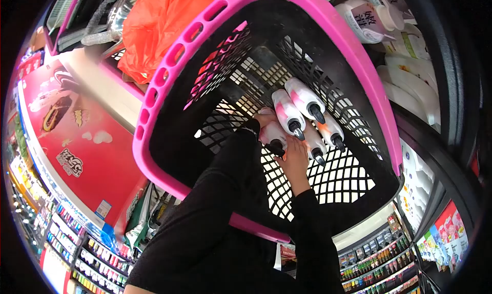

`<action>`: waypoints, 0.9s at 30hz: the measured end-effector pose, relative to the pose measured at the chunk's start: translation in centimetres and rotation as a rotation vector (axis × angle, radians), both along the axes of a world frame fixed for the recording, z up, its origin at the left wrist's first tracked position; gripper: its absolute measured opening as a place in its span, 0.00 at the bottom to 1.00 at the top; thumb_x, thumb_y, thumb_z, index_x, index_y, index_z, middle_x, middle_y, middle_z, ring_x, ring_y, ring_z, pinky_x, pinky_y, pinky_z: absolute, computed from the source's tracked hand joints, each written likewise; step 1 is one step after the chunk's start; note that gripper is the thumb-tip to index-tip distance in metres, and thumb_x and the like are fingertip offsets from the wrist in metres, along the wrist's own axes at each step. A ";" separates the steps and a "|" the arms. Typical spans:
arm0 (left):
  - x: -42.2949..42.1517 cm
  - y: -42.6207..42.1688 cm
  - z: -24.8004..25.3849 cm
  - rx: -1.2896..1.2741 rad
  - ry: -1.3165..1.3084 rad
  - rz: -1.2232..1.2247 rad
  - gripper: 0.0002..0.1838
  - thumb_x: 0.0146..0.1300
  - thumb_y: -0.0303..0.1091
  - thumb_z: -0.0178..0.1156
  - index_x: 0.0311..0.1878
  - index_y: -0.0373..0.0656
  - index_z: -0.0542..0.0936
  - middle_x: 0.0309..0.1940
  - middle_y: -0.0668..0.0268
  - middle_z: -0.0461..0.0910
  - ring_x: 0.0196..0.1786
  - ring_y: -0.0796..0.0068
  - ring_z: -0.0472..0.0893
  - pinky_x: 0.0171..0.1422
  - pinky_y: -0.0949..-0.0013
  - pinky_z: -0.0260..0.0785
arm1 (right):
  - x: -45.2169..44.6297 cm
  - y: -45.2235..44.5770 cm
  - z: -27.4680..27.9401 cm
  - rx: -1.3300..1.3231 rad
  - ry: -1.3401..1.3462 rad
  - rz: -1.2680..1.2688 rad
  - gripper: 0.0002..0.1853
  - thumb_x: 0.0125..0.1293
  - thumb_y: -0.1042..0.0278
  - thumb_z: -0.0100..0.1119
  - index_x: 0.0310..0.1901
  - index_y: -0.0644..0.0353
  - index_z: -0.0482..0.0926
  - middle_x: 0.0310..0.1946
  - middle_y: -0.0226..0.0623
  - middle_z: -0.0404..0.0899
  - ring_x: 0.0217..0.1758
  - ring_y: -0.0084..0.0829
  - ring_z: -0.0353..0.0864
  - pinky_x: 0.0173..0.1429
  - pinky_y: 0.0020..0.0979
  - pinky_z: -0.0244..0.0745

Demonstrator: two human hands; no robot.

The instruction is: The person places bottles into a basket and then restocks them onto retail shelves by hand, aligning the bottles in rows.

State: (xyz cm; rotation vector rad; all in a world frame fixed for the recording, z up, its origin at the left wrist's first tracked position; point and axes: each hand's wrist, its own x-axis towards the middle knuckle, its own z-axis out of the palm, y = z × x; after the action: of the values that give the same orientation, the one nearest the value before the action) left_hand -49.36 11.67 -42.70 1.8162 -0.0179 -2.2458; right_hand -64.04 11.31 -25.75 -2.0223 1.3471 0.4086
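Observation:
A deep black mesh shopping basket with a pink rim [382, 97] is open in front of me. Inside, several white bottles with pink and orange patterns and black caps lie bunched together, among them an upper bottle [303, 95] and a pink-marked one [287, 109]. Both my hands reach into the basket. At the lower end of the group, my left hand [264, 119] closes on the leftmost bottle [270, 134], its fingers partly hidden. My right hand [295, 158] is curled against that same bottle near its black cap, beside the neighbouring bottles. Its fingertips are partly covered.
An orange plastic bag [159, 30] sits beyond the basket's upper left. White bottles with dark lettering [366, 20] stand at the upper right. A red printed panel [77, 145] lies left, and stocked shelves [379, 260] fill the lower edges.

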 end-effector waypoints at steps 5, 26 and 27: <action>0.5 0.0 -0.2 0.012 0.075 0.045 0.23 0.49 0.45 0.61 0.44 0.37 0.76 0.34 0.58 0.79 0.30 0.66 0.80 0.32 0.63 0.74 | 0.6 0.1 -0.7 -0.027 -0.025 -0.022 0.41 0.38 0.62 0.70 0.55 0.65 0.61 0.50 0.45 0.69 0.56 0.43 0.65 0.64 0.41 0.54; 3.3 2.9 1.0 -0.100 0.031 -0.088 0.26 0.49 0.49 0.58 0.47 0.40 0.76 0.40 0.57 0.78 0.41 0.68 0.78 0.47 0.71 0.69 | 0.8 3.0 8.2 -0.187 -0.245 -0.095 0.42 0.31 0.71 0.71 0.54 0.61 0.62 0.51 0.45 0.68 0.57 0.42 0.66 0.64 0.43 0.54; 3.8 2.9 1.6 -0.134 -0.004 -0.124 0.27 0.48 0.50 0.57 0.48 0.40 0.76 0.41 0.57 0.78 0.42 0.68 0.77 0.48 0.71 0.68 | 1.0 3.3 9.7 -0.210 -0.282 -0.109 0.41 0.32 0.72 0.71 0.54 0.62 0.63 0.50 0.47 0.68 0.55 0.45 0.66 0.63 0.43 0.56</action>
State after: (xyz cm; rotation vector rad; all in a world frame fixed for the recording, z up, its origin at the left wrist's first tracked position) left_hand -45.58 14.60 -41.15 1.7940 -0.2817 -2.2631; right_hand -63.05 14.61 -16.06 -2.0688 1.3589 -0.0697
